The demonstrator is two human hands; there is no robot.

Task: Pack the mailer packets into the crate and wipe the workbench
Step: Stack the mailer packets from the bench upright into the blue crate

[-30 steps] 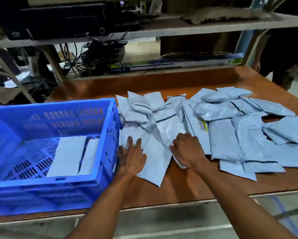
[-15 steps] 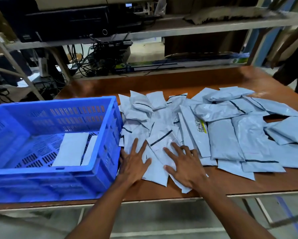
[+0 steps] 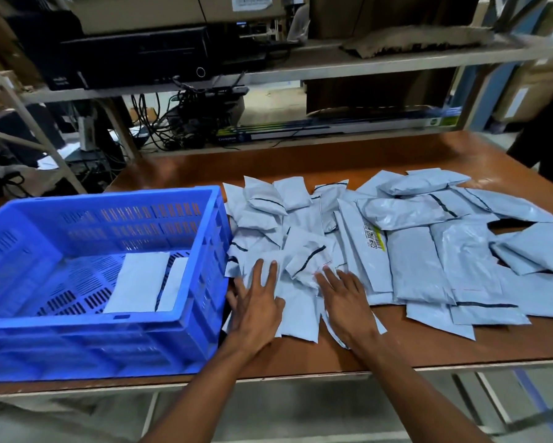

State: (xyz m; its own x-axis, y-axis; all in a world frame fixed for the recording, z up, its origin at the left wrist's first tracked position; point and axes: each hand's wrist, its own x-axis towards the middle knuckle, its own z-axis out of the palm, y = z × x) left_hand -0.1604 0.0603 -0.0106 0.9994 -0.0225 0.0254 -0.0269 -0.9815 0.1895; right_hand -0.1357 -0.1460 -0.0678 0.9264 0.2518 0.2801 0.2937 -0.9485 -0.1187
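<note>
From the head camera, a brown table (image 3: 300, 161) holds a big blue crate (image 3: 102, 334) on its left side. Two flat packets (image 3: 141, 282) lie on the floor of the crate, side by side.

To the right of the crate, a big pile of pale blue packets (image 3: 412, 257) is spread over the table. Many lie on top of each other. One long packet has a label (image 3: 373, 235) with a yellow edge.

The left hand (image 3: 256, 305) lies flat on the packets just beside the crate wall. Its fingers are spread wide and it holds nothing. The right hand (image 3: 345, 298) lies flat on the packets near it, fingers also spread, holding nothing. A small puffy packet (image 3: 307, 257) with a dark stripe sits between the two hands' fingertips.

Behind the table, a shelf (image 3: 332, 63) holds dark boxes (image 3: 134, 55) and wires (image 3: 173, 123).
</note>
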